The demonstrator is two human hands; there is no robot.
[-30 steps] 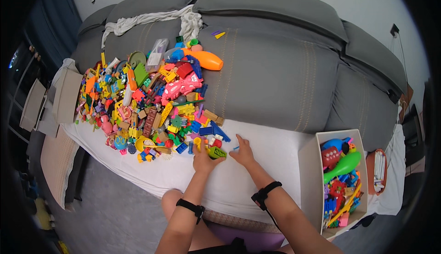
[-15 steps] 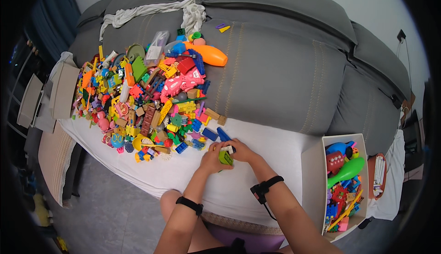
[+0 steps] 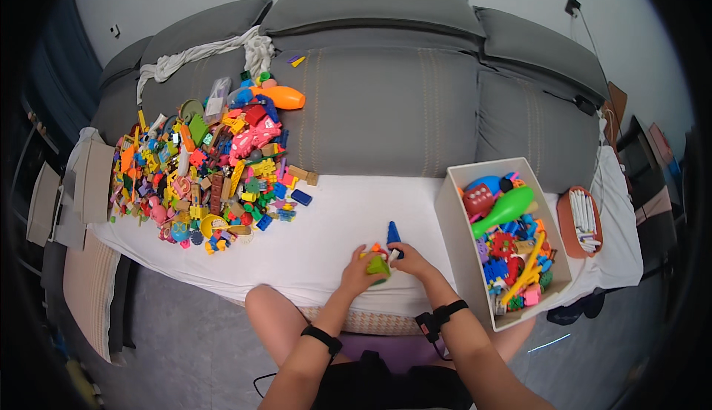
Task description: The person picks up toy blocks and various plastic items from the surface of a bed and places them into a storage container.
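Note:
My left hand [image 3: 358, 275] is closed on a lime-green toy piece [image 3: 378, 266] low over the white sheet, with small orange and white bits showing beside its fingers. Just to its right, my right hand [image 3: 412, 260] grips a long, tapered blue toy piece [image 3: 393, 233] that points away from me. A small white piece [image 3: 394, 253] shows by the right fingertips; which hand holds it I cannot tell. The nearest thing on the right is a cream storage box [image 3: 461, 245] full of mixed toys, with a green bowling pin [image 3: 504, 211] on top.
A wide heap of toys [image 3: 215, 169] covers the left of the sofa, with a blue brick [image 3: 301, 197] at its edge. An orange basket of white sticks [image 3: 567, 225] stands right of the box. Behind rises the grey sofa back [image 3: 371, 113].
My view has swung right, bringing the box closer to the middle. Both hands have moved right, away from the heap, carrying the green and blue pieces. The loose blue brick stayed by the heap.

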